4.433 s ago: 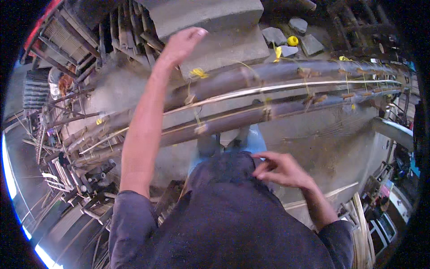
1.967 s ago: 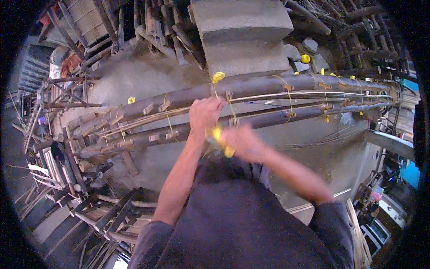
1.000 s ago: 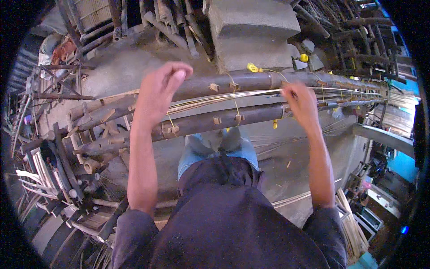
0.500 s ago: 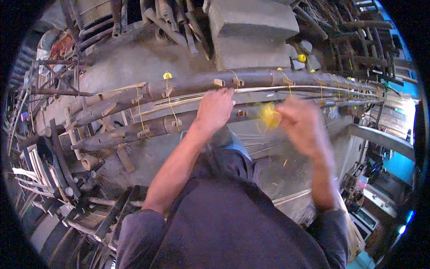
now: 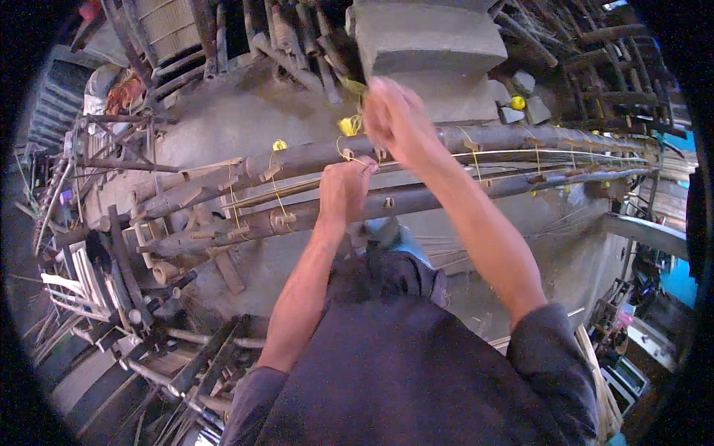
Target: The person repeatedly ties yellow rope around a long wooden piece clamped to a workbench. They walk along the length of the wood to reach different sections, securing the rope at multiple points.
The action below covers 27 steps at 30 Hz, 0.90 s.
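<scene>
Gripping yellow string (image 5: 349,125) in curled fingers of left hand (image 5: 343,192); likely light, limp, best pinched near far pole (image 5: 312,154). Impossible to judge fingers of blurred right hand (image 5: 398,123).

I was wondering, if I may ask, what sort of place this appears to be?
It looks like a workshop for pole or bamboo work: two long poles linked with yellow cord, and more poles piled at the back.

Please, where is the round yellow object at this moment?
In the head view, the round yellow object is at upper right, among grey stones, beyond the far dark pole.
</scene>
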Available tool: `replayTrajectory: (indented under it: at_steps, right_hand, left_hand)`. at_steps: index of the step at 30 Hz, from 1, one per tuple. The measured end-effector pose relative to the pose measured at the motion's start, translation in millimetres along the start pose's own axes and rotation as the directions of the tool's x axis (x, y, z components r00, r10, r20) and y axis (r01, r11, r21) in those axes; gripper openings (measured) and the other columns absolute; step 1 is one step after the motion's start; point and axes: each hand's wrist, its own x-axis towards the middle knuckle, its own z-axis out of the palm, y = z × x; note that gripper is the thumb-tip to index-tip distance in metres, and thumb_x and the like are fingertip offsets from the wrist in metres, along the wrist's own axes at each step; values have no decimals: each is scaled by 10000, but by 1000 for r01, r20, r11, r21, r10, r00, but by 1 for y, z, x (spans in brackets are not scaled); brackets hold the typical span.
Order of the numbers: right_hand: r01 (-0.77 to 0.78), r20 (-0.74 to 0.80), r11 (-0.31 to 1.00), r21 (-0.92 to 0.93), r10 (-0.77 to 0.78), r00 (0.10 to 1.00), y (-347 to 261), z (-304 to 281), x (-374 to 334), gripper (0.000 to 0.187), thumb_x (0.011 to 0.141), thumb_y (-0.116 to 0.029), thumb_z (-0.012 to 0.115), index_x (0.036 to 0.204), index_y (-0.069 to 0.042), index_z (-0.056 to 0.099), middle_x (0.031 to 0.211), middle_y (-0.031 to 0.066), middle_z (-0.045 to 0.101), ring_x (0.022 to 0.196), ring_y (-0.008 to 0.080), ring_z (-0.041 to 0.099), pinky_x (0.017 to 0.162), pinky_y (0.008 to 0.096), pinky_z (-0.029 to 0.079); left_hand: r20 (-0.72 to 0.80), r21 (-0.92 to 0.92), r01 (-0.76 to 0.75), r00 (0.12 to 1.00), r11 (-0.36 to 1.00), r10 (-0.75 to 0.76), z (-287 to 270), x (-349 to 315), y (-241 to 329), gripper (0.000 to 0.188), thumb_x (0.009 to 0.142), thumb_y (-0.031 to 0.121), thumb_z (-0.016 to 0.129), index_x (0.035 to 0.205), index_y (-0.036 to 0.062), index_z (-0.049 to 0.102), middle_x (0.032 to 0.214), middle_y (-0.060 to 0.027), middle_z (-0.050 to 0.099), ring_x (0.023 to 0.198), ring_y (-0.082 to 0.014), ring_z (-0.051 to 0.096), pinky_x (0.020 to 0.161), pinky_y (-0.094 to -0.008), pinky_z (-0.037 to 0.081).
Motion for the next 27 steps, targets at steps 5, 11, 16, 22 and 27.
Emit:
replayTrajectory:
  at_steps: [5, 11, 16, 22, 27]
  right_hand:
    - [157, 435, 860, -486, 83, 897, 25, 68, -152, 137, 807, -197, 582, 822, -61, 573, 791, 152, 626, 789, 311, 650, 691, 448, 518]
    - [298, 228, 871, -390, -222, 948, 25, 16, -153, 164, 722, -128, 648, 875, -88, 605, 968, 90, 602, 915, 302, 572, 739, 400, 504]
    - [89, 70, 623, -777, -55, 996, 17, -22, -77, 232, 710, -134, 662, 938, -94, 676, 969, 98, 632, 952, 317, 590, 824, 433, 482]
    - [-343, -316, 844, -412, 220, 923, -22, -25, -109, 206, 797, -221, 641, 950, -95, 701, 1015, 112, 659, 971, 314, 616, 805, 425, 499]
    - [-491, -520, 293, -821, -27, 854, -13, 66, -102, 235, 794, -286, 682, 938, -101, 705, 897, 131, 678, 829, 305, 659, 720, 411, 520]
  left_hand:
    - [52, -166, 137, 990, 977, -130, -19, 0, 21, 223, 914, 267, 562, 1000, 115, 699, 807, -204, 649, 757, -374, 630, 700, -442, 498]
    - [47, -525, 3, 999, 851, 25, -69, 51, 54, 433, 1001, 392, 439, 819, 47, 626, 763, -29, 629, 713, -142, 553, 674, -337, 435]
    - [285, -573, 320, 941, 755, -182, 4, 149, -26, 301, 945, 285, 519, 802, 36, 611, 691, -31, 504, 636, -147, 483, 624, -288, 442]
    - [237, -958, 266, 946, 110, -220, -62, 131, -64, 123, 896, 136, 541, 994, 93, 601, 738, 15, 510, 695, -107, 526, 692, -291, 479]
    - [230, -971, 238, 957, 26, -174, -92, 87, -77, 198, 866, 95, 590, 1061, 112, 559, 831, 15, 565, 732, -92, 541, 701, -273, 464]
